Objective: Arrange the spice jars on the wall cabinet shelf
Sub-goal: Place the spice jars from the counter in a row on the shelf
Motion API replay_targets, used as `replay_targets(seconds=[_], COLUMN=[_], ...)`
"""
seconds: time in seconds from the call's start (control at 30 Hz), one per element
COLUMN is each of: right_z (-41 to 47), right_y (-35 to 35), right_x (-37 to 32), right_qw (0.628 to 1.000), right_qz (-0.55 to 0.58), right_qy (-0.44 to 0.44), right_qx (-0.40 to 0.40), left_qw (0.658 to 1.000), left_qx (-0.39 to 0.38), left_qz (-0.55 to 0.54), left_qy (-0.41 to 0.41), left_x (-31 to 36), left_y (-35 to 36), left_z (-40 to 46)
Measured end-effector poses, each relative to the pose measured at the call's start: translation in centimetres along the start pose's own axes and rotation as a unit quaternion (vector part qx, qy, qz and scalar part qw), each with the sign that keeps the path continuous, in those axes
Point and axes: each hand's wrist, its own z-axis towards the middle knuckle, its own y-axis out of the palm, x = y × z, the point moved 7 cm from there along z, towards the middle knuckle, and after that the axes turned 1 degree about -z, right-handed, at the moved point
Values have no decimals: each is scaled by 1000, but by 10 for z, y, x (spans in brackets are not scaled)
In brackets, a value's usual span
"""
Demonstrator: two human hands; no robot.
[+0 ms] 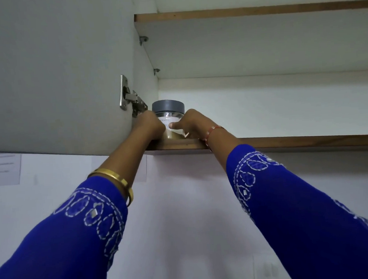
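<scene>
A clear spice jar [168,115] with a grey lid, a white label and tan powder stands at the left end of the lower cabinet shelf [286,141]. My left hand [148,125] grips its left side and my right hand [190,122] grips its right side, the thumb across the label. Both arms reach up in blue embroidered sleeves. The jar's lower part is partly hidden behind my hands.
The open cabinet door [56,71] hangs at the left on a metal hinge [131,101], close to my left hand. An upper shelf [257,11] runs above. The lower shelf stretches to the right. Papers [4,167] are stuck on the wall below.
</scene>
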Motion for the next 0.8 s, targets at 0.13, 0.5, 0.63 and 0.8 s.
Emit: replay_targets(seconds=[0.13,0.5,0.63,0.8], right_z=[9,6,-26,-107], right_y=[-2,-5,-29,-32], right_x=[3,3,-6,-15], right_qw=[998,998,980,942], right_qz=[-16,-25,89,136], right_qy=[8,0,-62,-162], right_qx=[57,50,168,259], left_qw=[1000,999,978,943], left_qx=[-13,21,128,174], left_qz=[17,-31,-145,-230], left_qy=[-13,3,81,166], left_x=[-2,-2,6,11], left_y=[2,0,-17,-23], left_z=[7,1,-33,-101])
